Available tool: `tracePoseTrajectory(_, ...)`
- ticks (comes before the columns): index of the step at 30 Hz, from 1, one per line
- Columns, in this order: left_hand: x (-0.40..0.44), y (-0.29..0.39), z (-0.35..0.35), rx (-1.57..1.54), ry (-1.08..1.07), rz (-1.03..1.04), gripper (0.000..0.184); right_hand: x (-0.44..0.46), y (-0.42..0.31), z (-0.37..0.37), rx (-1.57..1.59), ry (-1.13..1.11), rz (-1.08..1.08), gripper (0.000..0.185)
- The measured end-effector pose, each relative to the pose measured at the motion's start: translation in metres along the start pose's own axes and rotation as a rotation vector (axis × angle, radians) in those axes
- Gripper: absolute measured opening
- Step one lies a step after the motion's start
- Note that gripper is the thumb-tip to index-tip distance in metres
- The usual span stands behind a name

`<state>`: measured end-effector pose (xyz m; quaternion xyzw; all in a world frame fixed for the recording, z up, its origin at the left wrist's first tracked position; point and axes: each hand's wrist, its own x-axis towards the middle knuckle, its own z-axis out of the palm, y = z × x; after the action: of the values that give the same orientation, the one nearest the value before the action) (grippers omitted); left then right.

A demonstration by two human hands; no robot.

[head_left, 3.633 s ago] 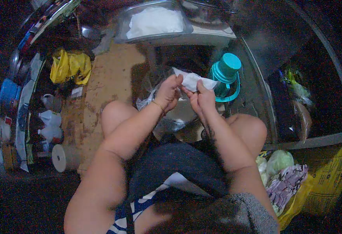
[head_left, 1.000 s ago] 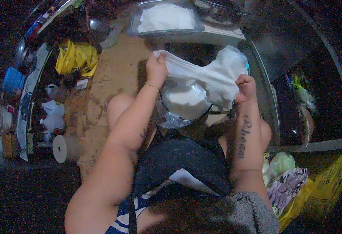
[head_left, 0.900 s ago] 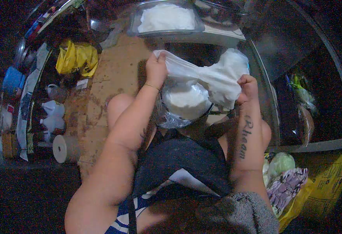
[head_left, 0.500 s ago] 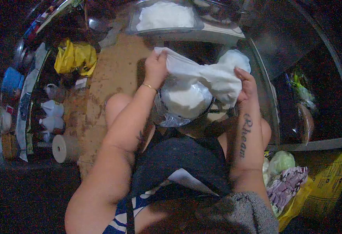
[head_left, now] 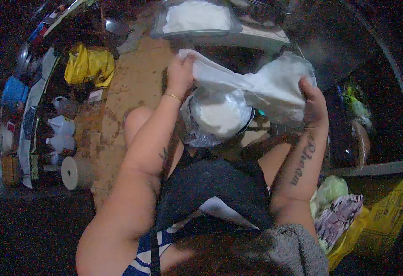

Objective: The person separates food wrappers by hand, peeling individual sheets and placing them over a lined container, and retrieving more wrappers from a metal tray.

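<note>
1. The sheet (head_left: 275,87), white and thin, is spanning the space between both hands, above and partly beyond the bowl. Its material is not being established; the grainy light is allowing either cloth or paper.
2. The left hand (head_left: 181,73) is pinching the sheet's left end, thumb uppermost. That end is hanging narrow and creased, as the pull appears to be gathering it there.
3. The right hand (head_left: 315,106) is grasping the sheet's right edge, its thumb standing up along the border. The right portion is spreading wide, presumably because the fingers are holding it out from the side.
4. The hands are standing well apart, which is probably keeping the sheet from sagging into the bowl.
5. The bowl (head_left: 252,122) is sitting between the legs (head_left: 139,125), likely for easy reach from both sides. White contents (head_left: 220,115) are showing inside, and clear plastic (head_left: 205,140) is crumpling along the near side.
6. Beyond, the tray (head_left: 197,34) is holding a white pile (head_left: 200,16), apparently stored out of the arms' way.
7. To the left, cardboard (head_left: 132,83) is lying flat, seemingly as a ground cover. A yellow bag (head_left: 90,66), jugs (head_left: 62,142) and a roll (head_left: 78,173) are resting along that side, well apart from the hands.
</note>
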<state>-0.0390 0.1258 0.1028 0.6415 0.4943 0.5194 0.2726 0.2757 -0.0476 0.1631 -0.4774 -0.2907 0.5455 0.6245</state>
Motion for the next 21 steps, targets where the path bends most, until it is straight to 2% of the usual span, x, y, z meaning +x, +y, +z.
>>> tracePoseTrajectory(1, 0.003, -0.008, 0.001, -0.003, -0.009, 0.000, 0.037, -0.002, -0.002, 0.000, -0.076, 0.013, -0.021, 0.048)
tracePoseTrajectory(3, 0.011, -0.018, -0.001, 0.014, -0.045, -0.027, 0.035, -0.026, -0.008, 0.013, -0.029, -0.093, -0.141, 0.049)
tracePoseTrajectory(5, 0.011, -0.023, -0.001, 0.016, -0.047, -0.030, 0.033, -0.027, -0.009, 0.001, -0.066, -0.064, -0.184, 0.048)
tracePoseTrajectory(7, 0.005, -0.010, -0.006, 0.001, -0.010, -0.009, 0.031, -0.005, -0.010, -0.030, -0.188, 0.096, -0.150, 0.047)
tracePoseTrajectory(9, 0.002, -0.005, -0.011, 0.004, -0.026, 0.032, 0.030, -0.031, -0.012, -0.005, -0.033, 0.007, -0.227, 0.047)
tracePoseTrajectory(11, 0.004, -0.002, -0.013, -0.005, -0.051, 0.034, 0.029, -0.035, -0.015, -0.002, 0.060, -0.023, -0.205, 0.047)
tracePoseTrajectory(13, 0.003, -0.001, -0.012, -0.027, -0.092, -0.011, 0.028, -0.011, -0.010, -0.042, 0.089, 0.014, -0.074, 0.048)
tracePoseTrajectory(16, 0.004, 0.000, -0.016, 0.029, -0.054, 0.012, 0.028, -0.003, -0.007, -0.054, -0.249, 0.056, -0.050, 0.035)
tracePoseTrajectory(17, 0.008, -0.008, -0.016, 0.043, -0.014, 0.013, 0.027, -0.001, -0.005, -0.055, -0.436, -0.019, -0.049, 0.031)
tracePoseTrajectory(18, 0.014, -0.022, -0.014, 0.056, 0.024, 0.015, 0.027, 0.007, -0.006, -0.059, -0.952, 0.094, 0.050, 0.029)
tracePoseTrajectory(21, 0.014, -0.020, -0.029, 0.034, 0.121, 0.001, 0.028, 0.008, 0.004, -0.055, -0.736, -0.015, 0.035, 0.030)
